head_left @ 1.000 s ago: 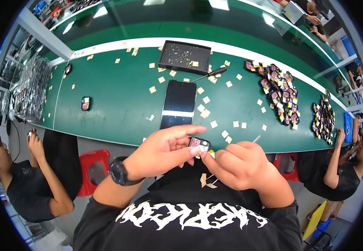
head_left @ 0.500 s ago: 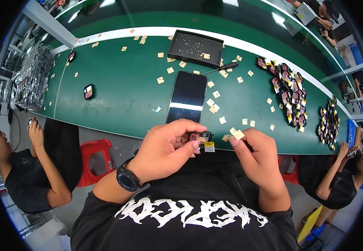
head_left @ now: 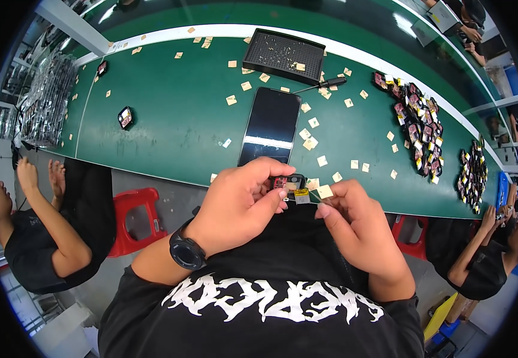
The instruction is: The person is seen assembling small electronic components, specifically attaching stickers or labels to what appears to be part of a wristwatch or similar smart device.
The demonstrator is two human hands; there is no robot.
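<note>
My left hand point(head_left: 238, 194) is closed around a small black device housing point(head_left: 296, 178), just off the table's near edge. A red circuit board point(head_left: 280, 182) shows inside it. From the housing's lower right side hangs a small battery point(head_left: 302, 197), silver with a yellow strip. Close to the battery, my right hand point(head_left: 351, 218) pinches with thumb and forefinger. A cream square sticker point(head_left: 325, 191) shows at its fingertips; whether a second piece lies under it I cannot tell. Behind the housing lies a dark phone point(head_left: 271, 122) on the green table.
Cream squares lie scattered on the green table point(head_left: 169, 137). A black tray point(head_left: 283, 53) and a screwdriver point(head_left: 332, 82) are at the back. Piles of similar devices point(head_left: 417, 128) stand right, stacked clear trays point(head_left: 47, 104) left. Co-workers sit on both sides, near red stools point(head_left: 133, 224).
My right hand has moved left, bringing the cream sticker close to the battery. The left hand still holds the housing, and the view has shifted slightly. The left co-worker's hands have moved apart.
</note>
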